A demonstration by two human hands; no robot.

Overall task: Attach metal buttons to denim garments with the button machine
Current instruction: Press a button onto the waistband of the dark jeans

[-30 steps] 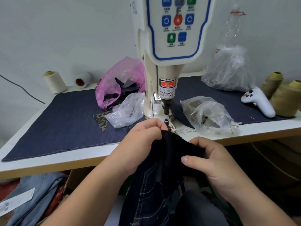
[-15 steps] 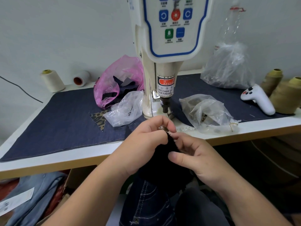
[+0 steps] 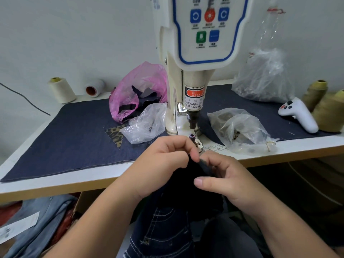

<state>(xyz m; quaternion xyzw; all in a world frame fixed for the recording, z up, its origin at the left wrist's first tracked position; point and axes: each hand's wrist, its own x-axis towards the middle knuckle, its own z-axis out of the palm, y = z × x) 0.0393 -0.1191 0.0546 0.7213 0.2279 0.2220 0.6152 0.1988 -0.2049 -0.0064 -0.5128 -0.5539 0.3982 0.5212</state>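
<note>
Denim, dark indigo with pale contrast stitching, makes up the garment (image 3: pixel 178 198) bunched in my lap below the table edge (image 3: pixel 55 189). My left hand (image 3: pixel 163 161) has its fingers curled, pinching the top fold of the cloth; my right hand (image 3: pixel 223 179) pinches the same fold just beside it, thumb laid flat across the fabric. Both grips sit directly in front of the button machine (image 3: pixel 193 75), close under its small cylindrical lower die (image 3: pixel 191 135). The machine body is cream enamel, smooth and glossy, with a white panel outlined in blue carrying blue, red and green keys. A red label on the ram reads "WARNING", and beneath it "TAKE CARE OF YOUR FINGER". A flat denim mat (image 3: pixel 74 138) with a leopard-print patch covers the tabletop. On it lie a crinkled pink plastic bag (image 3: pixel 134 90) of dark scraps, clear bags (image 3: pixel 149 123) of small metal parts, conical thread spools (image 3: pixel 62 90) and a white handheld controller (image 3: pixel 299 116).
</note>
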